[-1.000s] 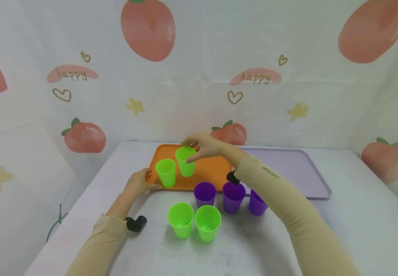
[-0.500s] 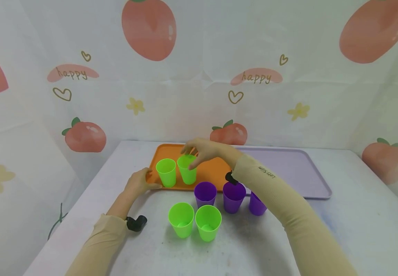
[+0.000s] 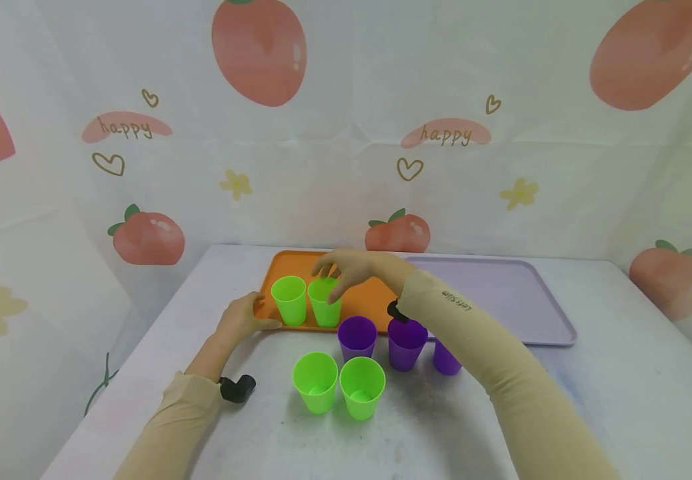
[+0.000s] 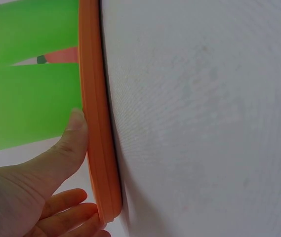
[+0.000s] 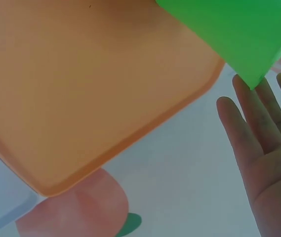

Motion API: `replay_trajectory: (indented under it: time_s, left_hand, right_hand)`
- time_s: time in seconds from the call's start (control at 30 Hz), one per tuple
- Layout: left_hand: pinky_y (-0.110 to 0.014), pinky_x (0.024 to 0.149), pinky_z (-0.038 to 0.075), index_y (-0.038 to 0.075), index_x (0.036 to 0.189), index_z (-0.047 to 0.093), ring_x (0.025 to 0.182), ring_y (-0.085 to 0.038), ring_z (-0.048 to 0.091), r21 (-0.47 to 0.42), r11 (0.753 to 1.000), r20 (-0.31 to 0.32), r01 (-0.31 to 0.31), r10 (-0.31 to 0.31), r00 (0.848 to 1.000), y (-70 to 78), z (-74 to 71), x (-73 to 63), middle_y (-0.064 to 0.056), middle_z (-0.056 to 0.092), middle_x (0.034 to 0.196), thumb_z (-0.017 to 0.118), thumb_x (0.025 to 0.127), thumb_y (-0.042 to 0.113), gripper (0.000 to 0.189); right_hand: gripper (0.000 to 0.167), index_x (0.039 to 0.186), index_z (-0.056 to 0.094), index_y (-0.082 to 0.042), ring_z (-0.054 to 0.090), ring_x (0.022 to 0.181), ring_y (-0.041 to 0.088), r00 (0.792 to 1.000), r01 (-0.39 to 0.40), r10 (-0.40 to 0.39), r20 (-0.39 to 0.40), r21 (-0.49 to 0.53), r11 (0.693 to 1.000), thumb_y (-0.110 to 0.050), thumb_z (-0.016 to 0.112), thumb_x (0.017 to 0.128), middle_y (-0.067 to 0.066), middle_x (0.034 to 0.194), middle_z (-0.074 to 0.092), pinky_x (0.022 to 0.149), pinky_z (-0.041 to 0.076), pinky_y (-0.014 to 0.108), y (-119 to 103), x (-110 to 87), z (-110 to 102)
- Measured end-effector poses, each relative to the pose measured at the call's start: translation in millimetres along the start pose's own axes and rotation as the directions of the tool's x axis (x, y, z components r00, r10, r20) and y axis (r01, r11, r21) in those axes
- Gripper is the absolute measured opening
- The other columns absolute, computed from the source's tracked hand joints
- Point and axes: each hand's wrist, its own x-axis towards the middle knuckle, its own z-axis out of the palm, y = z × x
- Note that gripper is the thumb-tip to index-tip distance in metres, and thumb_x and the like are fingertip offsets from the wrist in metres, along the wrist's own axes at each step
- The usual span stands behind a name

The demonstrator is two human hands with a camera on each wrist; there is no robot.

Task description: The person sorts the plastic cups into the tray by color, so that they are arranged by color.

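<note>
My right hand [image 3: 351, 268] holds a bright green plastic cup [image 3: 325, 312] by its rim, thumb on the near side and fingers at the far side. This cup is upright at the front of the orange tray [image 3: 367, 300], close beside a second green cup [image 3: 289, 305]. In the right wrist view, fingertips touch the rim of the held cup [image 5: 234, 29]. My left hand [image 3: 243, 319] grips the tray's front left corner. The left wrist view has its thumb [image 4: 71, 138] on the orange rim [image 4: 97, 118] near a cup, with the other fingers around the corner.
Two green cups [image 3: 315, 383] [image 3: 362, 388] stand on the white table in front. Between them and the trays is a row of purple cups [image 3: 357, 339] [image 3: 405, 350] [image 3: 445, 360], the rightmost partly behind my right forearm. A pale lilac tray [image 3: 490, 287] adjoins the orange one.
My right hand has brought its green cup down and forward toward the tray's front edge, level with the other cup. The left hand has stayed at the corner.
</note>
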Motion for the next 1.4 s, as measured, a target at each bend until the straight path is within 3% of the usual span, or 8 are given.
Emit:
replay_trajectory:
  time_s: [0.57,0.73,0.9,1.17,1.4]
  left_hand:
    - [-0.053,0.104,0.039,-0.008,0.129,0.045,0.122,-0.046,0.046,-0.012,1.0,-0.005,-0.006,0.006,1.0,-1.3,0.8,1.9,-0.027,0.052,0.13,0.075,0.076,0.03,0.072]
    - [-0.053,0.104,0.039,-0.008,0.129,0.045,0.122,-0.046,0.045,-0.013,1.0,-0.003,-0.003,0.003,1.0,-0.8,0.4,1.3,-0.027,0.052,0.131,0.075,0.077,0.029,0.071]
    - [-0.053,0.103,0.039,-0.008,0.129,0.045,0.121,-0.046,0.047,-0.009,1.0,-0.009,-0.01,0.01,1.0,-0.5,0.2,0.8,-0.027,0.053,0.13,0.075,0.076,0.029,0.071]
    - [-0.053,0.103,0.039,-0.009,0.129,0.045,0.121,-0.046,0.047,-0.011,1.0,-0.007,-0.015,0.015,1.0,-0.4,-0.4,0.9,-0.027,0.054,0.129,0.075,0.076,0.03,0.072]
    - [-0.054,0.104,0.038,-0.008,0.13,0.044,0.122,-0.045,0.045,-0.011,1.0,0.011,0.001,-0.001,1.0,0.5,-0.3,2.0,-0.027,0.052,0.131,0.075,0.077,0.03,0.072]
  right_hand:
    - [0.067,0.139,0.04,-0.005,0.042,0.133,0.03,1.0,-0.007,0.006,0.025,0.006,1.0,-0.015,0.072,0.081,0.014,0.143,0.045,0.111,0.038,0.039,-2,-2.1,-2]
    - [0.058,0.137,0.044,-0.006,0.046,0.129,0.034,0.999,0.017,-0.017,-0.035,-0.013,1.0,-0.018,0.068,0.085,0.012,0.139,0.049,0.109,0.04,0.043,-8,-9.2,-7]
    - [0.047,0.131,0.051,-0.008,0.055,0.12,0.028,0.992,0.056,-0.062,-0.111,-0.054,0.997,-0.022,0.065,0.088,0.01,0.132,0.055,0.105,0.044,0.04,-14,-20.7,-12]
    - [0.036,0.12,0.058,-0.006,0.063,0.109,0.024,0.954,0.167,-0.159,-0.256,0.01,0.986,-0.019,0.064,0.088,0.011,0.12,0.063,0.096,0.051,0.035,-19,-44.7,-14]
    - [0.035,0.12,0.059,-0.006,0.063,0.107,0.024,0.943,0.168,-0.152,-0.296,0.027,0.985,-0.018,0.065,0.087,0.009,0.117,0.064,0.096,0.052,0.037,-22,-72.3,-5]
